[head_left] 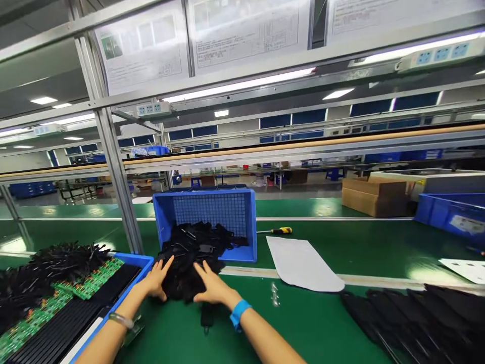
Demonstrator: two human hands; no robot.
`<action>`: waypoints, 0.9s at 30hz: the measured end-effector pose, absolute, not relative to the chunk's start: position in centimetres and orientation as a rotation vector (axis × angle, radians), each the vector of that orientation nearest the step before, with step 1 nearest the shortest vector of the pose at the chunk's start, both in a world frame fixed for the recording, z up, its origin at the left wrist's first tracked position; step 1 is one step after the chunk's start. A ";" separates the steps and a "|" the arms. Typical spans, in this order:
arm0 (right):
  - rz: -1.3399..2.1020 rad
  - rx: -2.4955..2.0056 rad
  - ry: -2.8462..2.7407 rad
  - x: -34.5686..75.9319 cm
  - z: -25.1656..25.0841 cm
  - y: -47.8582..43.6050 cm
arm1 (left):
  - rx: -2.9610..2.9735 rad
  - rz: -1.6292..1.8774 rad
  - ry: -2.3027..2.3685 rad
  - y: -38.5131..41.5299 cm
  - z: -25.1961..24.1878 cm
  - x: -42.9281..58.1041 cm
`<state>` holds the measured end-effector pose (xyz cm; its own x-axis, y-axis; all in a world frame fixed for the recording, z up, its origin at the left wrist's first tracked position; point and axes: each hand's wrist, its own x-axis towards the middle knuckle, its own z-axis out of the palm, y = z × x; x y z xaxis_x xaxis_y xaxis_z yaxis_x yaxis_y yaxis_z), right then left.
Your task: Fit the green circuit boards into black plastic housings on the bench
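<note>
A blue plastic crate (251,227) lies tipped on its side, its opening facing me. A heap of black items (189,253), perhaps fabric or strap pieces, spills out of it onto the green bench top. My left hand (159,278) is at the heap's left edge with its fingers apart. On the other side, my right hand (212,285) has spread fingers at the heap's right edge. Neither hand has a piece closed in it; whether the fingertips press into the heap I cannot tell. One small black piece (206,317) lies just below my right hand.
Left stands a blue tray (138,260) of green circuit boards (91,283) and black cables. A white sheet (303,263), yellow-black screwdriver (281,230) and small clear parts (275,294) lie right. Further right are black pieces (428,318), a cardboard box (373,197) and a blue bin (450,210).
</note>
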<state>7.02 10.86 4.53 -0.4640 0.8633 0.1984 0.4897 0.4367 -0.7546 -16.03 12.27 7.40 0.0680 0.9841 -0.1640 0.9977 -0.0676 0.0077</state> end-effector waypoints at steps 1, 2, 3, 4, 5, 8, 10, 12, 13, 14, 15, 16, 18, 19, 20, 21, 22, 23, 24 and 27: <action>0.837 -1.112 -2.120 8.5 4.5 10.1 | 2.222 -0.201 2.091 11.6 8.1 -16.7; 0.833 -1.102 -2.123 10.0 4.3 9.3 | 2.237 -0.215 2.124 10.7 8.7 -17.4; 0.837 -1.103 -2.125 11.5 3.9 8.5 | 2.243 -0.216 2.157 9.8 9.4 -18.3; 0.845 -1.109 -2.127 12.9 3.2 7.6 | 2.234 -0.204 2.192 8.6 9.9 -19.2; 0.864 -1.120 -2.141 14.1 2.5 6.7 | 2.212 -0.196 2.232 7.4 10.4 -20.2; 0.853 -1.136 -2.172 16.8 0.0 4.0 | 2.144 -0.180 2.341 3.3 10.8 -22.5; 0.847 -1.140 -2.195 17.7 -1.2 2.4 | 2.100 -0.183 2.391 0.6 10.2 -23.2; 0.814 -1.144 -2.225 17.8 -1.8 1.2 | 2.061 -0.193 2.430 -1.7 9.0 -23.0; 0.789 -1.151 -2.239 17.7 -1.8 0.7 | 2.046 -0.194 2.445 -2.7 8.2 -22.7; 0.763 -1.162 -2.251 17.5 -1.8 0.4 | 2.036 -0.192 2.460 -3.4 7.5 -22.2; 0.739 -1.178 -2.261 17.2 -1.7 0.1 | 2.029 -0.184 2.476 -3.9 6.8 -21.8; 0.722 -1.197 -2.272 17.0 -1.6 0.0 | 2.024 -0.169 2.492 -4.3 6.3 -21.4; 0.701 -1.231 -2.296 16.6 -1.3 -0.1 | 2.016 -0.118 2.533 -4.7 5.7 -20.9; 0.692 -1.242 -2.307 16.4 -1.0 -0.1 | 2.008 -0.077 2.562 -4.7 5.7 -20.8; 0.683 -1.247 -2.315 16.2 -0.8 -0.1 | 1.995 -0.025 2.597 -4.7 5.9 -20.9; 0.675 -1.247 -2.313 16.0 -0.5 0.0 | 1.973 0.038 2.635 -4.6 6.3 -21.1; 0.672 -1.242 -2.304 15.8 -0.2 0.0 | 1.941 0.110 2.673 -4.5 6.8 -21.4; 0.670 -1.234 -2.291 15.5 0.0 0.0 | 1.904 0.189 2.706 -4.2 7.3 -21.7; 0.669 -1.224 -2.278 15.1 0.3 0.0 | 1.866 0.270 2.726 -3.9 7.7 -22.1; 0.706 -1.174 -2.203 13.9 0.3 0.0 | 1.811 0.478 2.703 -2.8 8.8 -23.0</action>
